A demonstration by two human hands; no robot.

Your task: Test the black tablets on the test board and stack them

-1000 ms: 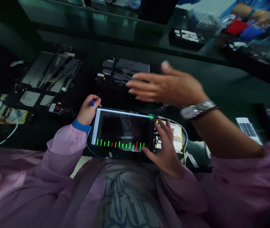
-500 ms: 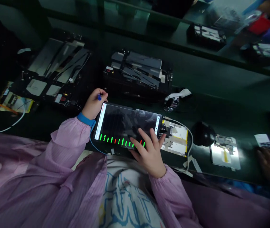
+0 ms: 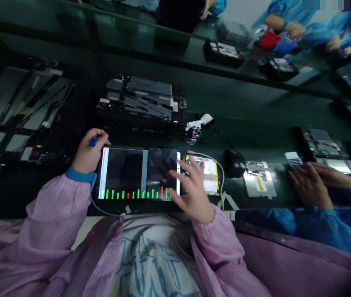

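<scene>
A tablet (image 3: 132,173) lies flat on the dark green bench in front of me, its screen lit with a row of green and red bars. My left hand (image 3: 88,153) rests at the tablet's upper left corner, fingers curled round a small blue pen-like tool (image 3: 93,141). My right hand (image 3: 190,185) hovers over the tablet's right edge with the fingers spread, touching or just above the screen. A blue wrist strap with a cord (image 3: 79,175) sits on my left wrist.
An opened device with a yellow-edged part (image 3: 206,175) and a white cable lies right of the tablet. Open tablet chassis (image 3: 141,99) sit behind. A black round object (image 3: 234,163) and a small board (image 3: 258,181) lie to the right, near a co-worker's hands (image 3: 310,185) in blue sleeves.
The arm with a wristwatch that reached across a second ago has gone. My right hand slid from the tablet's lower right corner onto its right edge. The view shifted right.
</scene>
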